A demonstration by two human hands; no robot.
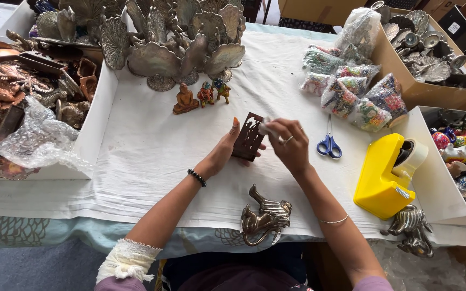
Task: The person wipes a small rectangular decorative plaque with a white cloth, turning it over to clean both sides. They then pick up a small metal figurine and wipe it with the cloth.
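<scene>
Brown cut-out metal plaque (248, 136) held upright just above the white-clothed counter (152, 161), mid-frame. Left hand (223, 153) grip closed on its lower edge, thumb up. Right hand (289, 144) grip pinched narrow on a small white wad (265, 127) touching the plaque's top. Blue scissors (328, 144) just right; yellow tape dispenser (384, 175) further right; brass bird figure (265, 215) nearer the person.

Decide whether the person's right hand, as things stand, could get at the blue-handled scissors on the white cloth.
Probably yes. The scissors lie in the open just beside the right hand, nothing between them; but that hand pinches a small white piece against the brown cut-out plaque.
</scene>
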